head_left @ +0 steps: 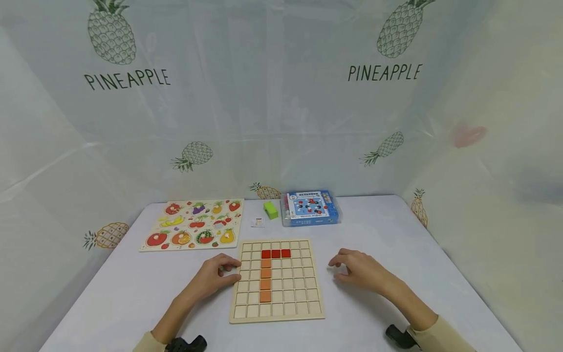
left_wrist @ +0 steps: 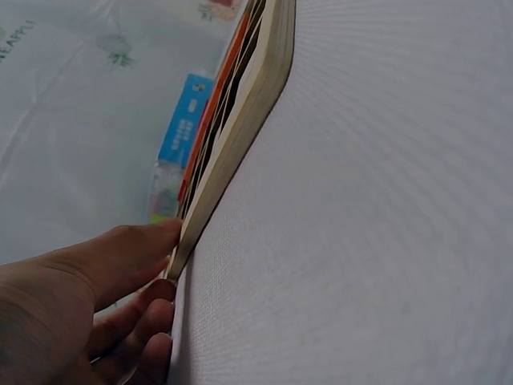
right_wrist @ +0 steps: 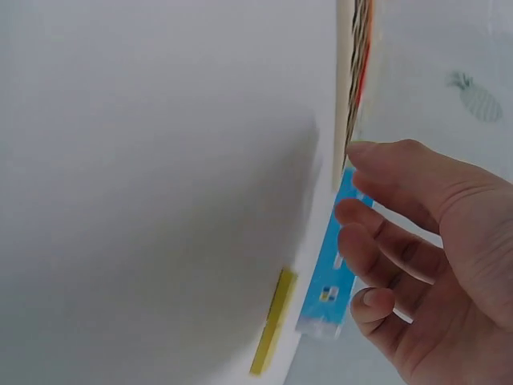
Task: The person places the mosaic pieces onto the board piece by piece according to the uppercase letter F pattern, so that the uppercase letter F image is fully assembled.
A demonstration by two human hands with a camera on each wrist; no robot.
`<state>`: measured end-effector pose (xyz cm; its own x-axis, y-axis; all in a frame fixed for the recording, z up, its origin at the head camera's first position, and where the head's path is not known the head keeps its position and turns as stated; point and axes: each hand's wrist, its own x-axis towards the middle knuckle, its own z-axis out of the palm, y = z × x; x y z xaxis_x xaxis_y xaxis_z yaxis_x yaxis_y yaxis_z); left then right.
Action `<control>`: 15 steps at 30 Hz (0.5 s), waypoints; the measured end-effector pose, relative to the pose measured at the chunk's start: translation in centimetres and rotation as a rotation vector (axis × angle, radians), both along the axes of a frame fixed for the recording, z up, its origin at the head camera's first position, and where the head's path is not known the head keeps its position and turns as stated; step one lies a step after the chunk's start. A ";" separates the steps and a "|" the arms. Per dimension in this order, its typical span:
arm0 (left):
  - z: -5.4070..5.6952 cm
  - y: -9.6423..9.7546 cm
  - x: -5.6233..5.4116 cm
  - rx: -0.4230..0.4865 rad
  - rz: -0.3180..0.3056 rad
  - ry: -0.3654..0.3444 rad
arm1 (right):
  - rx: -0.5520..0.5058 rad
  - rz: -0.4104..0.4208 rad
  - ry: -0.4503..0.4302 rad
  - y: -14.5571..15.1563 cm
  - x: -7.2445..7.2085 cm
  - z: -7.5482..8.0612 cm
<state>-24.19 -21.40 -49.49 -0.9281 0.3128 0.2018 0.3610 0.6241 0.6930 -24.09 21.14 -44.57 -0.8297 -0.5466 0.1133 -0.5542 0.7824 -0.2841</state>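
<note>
A wooden grid board (head_left: 277, 320) lies flat on the white table. Three red tiles (head_left: 275, 253) form a row near its top, and several orange tiles (head_left: 266, 284) run in a column below the leftmost one. My left hand (head_left: 213, 276) touches the board's left edge with thumb and fingertips, which stand apart. The left wrist view has the same hand (left_wrist: 96, 297) at the board's side (left_wrist: 240, 136). To the right of the board hovers my right hand (head_left: 360, 269), fingers loosely bent. In the right wrist view this hand (right_wrist: 433, 249) holds nothing; a yellow strip (right_wrist: 273, 321) lies on the table nearby.
At the back left lies a fruit picture board (head_left: 198, 225). A green block (head_left: 270, 210) and a small printed card (head_left: 258, 222) sit beside a blue boxed set (head_left: 310, 209). Pineapple-printed sheeting (head_left: 272, 107) hangs behind the table (head_left: 396, 234).
</note>
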 end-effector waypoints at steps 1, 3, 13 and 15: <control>0.0 0.0 0.0 -0.001 -0.001 0.001 | -0.002 -0.007 0.001 0.5 0.0 0.0; -0.1 0.0 0.0 -0.002 0.000 0.001 | -0.001 -0.019 0.008 1.3 0.0 -0.1; -0.1 0.0 -0.1 -0.015 0.010 0.003 | 0.031 -0.055 0.053 3.8 -0.2 -0.8; -0.1 0.0 0.0 -0.011 0.010 0.002 | 0.032 -0.068 0.052 4.0 -0.2 -0.9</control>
